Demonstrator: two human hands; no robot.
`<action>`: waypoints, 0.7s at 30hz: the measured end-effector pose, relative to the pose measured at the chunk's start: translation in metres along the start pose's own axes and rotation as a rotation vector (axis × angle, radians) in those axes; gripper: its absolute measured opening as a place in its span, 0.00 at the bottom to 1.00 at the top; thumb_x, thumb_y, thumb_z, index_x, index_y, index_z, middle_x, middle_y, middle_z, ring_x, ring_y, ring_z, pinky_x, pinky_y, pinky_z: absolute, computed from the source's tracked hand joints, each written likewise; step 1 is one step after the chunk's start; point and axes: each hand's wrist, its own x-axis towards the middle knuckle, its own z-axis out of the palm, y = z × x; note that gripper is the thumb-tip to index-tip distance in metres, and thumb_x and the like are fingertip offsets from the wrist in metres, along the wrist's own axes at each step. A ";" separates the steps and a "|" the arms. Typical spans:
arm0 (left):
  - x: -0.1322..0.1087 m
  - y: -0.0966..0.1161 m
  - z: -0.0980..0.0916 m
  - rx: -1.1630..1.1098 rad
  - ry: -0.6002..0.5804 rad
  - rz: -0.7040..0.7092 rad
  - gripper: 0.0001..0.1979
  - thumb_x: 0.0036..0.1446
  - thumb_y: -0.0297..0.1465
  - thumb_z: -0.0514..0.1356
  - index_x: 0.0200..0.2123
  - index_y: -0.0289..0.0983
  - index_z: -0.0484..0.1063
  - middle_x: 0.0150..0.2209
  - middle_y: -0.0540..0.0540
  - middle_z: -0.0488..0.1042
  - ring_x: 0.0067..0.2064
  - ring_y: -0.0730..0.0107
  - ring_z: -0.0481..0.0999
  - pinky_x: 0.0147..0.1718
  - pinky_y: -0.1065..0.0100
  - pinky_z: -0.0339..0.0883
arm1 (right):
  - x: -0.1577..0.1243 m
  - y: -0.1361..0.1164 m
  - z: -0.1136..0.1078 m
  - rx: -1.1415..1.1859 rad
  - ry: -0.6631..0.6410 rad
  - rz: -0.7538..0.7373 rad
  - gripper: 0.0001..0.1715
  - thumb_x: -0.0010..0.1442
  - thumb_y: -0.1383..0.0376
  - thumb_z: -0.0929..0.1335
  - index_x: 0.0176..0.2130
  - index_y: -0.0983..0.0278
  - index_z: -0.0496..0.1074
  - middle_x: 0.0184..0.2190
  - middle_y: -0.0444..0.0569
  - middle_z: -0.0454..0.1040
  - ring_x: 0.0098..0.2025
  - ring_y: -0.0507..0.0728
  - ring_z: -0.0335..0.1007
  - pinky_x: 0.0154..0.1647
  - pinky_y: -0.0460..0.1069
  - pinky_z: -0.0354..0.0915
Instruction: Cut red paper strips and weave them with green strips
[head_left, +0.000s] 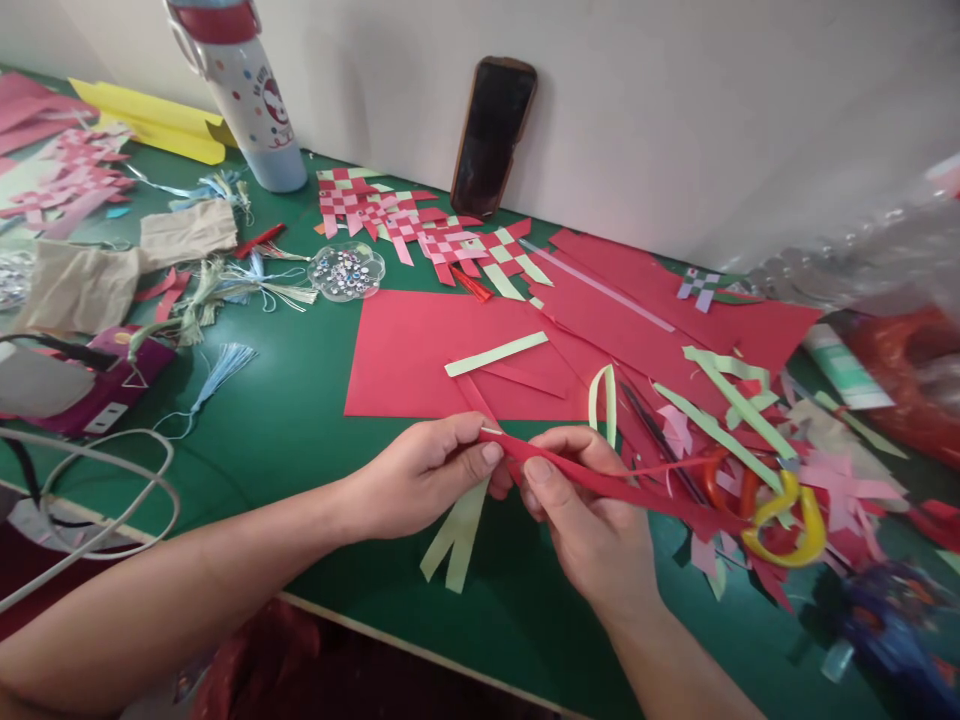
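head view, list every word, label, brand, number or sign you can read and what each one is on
Nothing reads with certainty.
Bottle: slanted lettering by the printed figure, perhaps "Kitty", too small and blurred to be sure.
White-and-green tube: label too blurred to read.
Purple block: small white markings, none legible.

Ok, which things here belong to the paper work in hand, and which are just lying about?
Likely in the work:
- red paper strip, held by left hand and right hand
- pale green strip
- red sheet
- checked woven pieces
- yellow-handled scissors

Likely just lying about:
- phone against the wall
- bottle
- purple box with cables
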 end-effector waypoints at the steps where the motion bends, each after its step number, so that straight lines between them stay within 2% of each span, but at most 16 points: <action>1: 0.000 0.001 0.000 0.002 -0.015 -0.013 0.14 0.70 0.36 0.51 0.37 0.34 0.69 0.34 0.46 0.71 0.39 0.70 0.73 0.43 0.68 0.68 | 0.000 -0.002 0.001 -0.004 -0.034 -0.013 0.09 0.62 0.59 0.70 0.37 0.60 0.68 0.23 0.41 0.74 0.22 0.51 0.71 0.21 0.45 0.69; 5: -0.001 0.003 0.000 0.007 -0.117 -0.079 0.14 0.70 0.35 0.51 0.34 0.34 0.69 0.33 0.46 0.72 0.38 0.71 0.74 0.42 0.70 0.67 | 0.001 -0.008 0.004 -0.017 -0.163 -0.062 0.09 0.64 0.61 0.69 0.33 0.60 0.66 0.21 0.39 0.72 0.22 0.51 0.73 0.23 0.47 0.72; 7: -0.001 0.003 0.001 -0.006 -0.146 -0.099 0.14 0.69 0.36 0.52 0.34 0.34 0.69 0.33 0.45 0.73 0.38 0.70 0.74 0.42 0.69 0.67 | 0.002 -0.009 0.006 -0.048 -0.123 -0.121 0.10 0.64 0.63 0.68 0.31 0.60 0.66 0.22 0.38 0.69 0.20 0.50 0.71 0.22 0.46 0.71; 11: -0.001 0.002 0.001 0.008 -0.164 -0.129 0.15 0.68 0.39 0.53 0.36 0.34 0.69 0.35 0.44 0.74 0.39 0.68 0.74 0.42 0.67 0.68 | 0.002 -0.010 0.008 -0.171 0.042 -0.222 0.11 0.64 0.64 0.67 0.30 0.59 0.65 0.23 0.39 0.68 0.21 0.49 0.70 0.20 0.44 0.69; 13: -0.001 0.003 0.002 0.016 -0.175 -0.144 0.16 0.68 0.41 0.53 0.37 0.34 0.70 0.35 0.44 0.74 0.39 0.67 0.74 0.42 0.66 0.68 | 0.002 -0.010 0.007 -0.178 0.039 -0.232 0.10 0.65 0.64 0.67 0.30 0.59 0.65 0.22 0.39 0.68 0.21 0.50 0.70 0.20 0.44 0.68; 15: -0.001 0.004 0.002 0.013 -0.189 -0.150 0.17 0.69 0.42 0.52 0.37 0.34 0.70 0.35 0.44 0.74 0.40 0.67 0.74 0.44 0.66 0.69 | 0.001 -0.007 0.004 -0.120 -0.023 -0.204 0.09 0.65 0.63 0.67 0.32 0.58 0.65 0.21 0.38 0.69 0.20 0.50 0.71 0.20 0.44 0.69; 18: -0.001 0.007 0.002 0.002 -0.223 -0.130 0.20 0.69 0.44 0.50 0.36 0.34 0.70 0.35 0.44 0.73 0.40 0.68 0.74 0.45 0.66 0.69 | -0.004 -0.004 0.002 -0.047 -0.123 -0.077 0.06 0.65 0.61 0.67 0.35 0.59 0.66 0.19 0.37 0.70 0.17 0.51 0.70 0.19 0.46 0.69; 21: -0.001 0.008 0.003 -0.009 -0.263 -0.128 0.23 0.68 0.47 0.50 0.35 0.34 0.70 0.35 0.44 0.73 0.39 0.68 0.74 0.45 0.67 0.70 | -0.007 -0.004 0.003 -0.056 -0.170 -0.006 0.08 0.65 0.60 0.67 0.34 0.60 0.67 0.17 0.37 0.68 0.16 0.51 0.69 0.19 0.46 0.68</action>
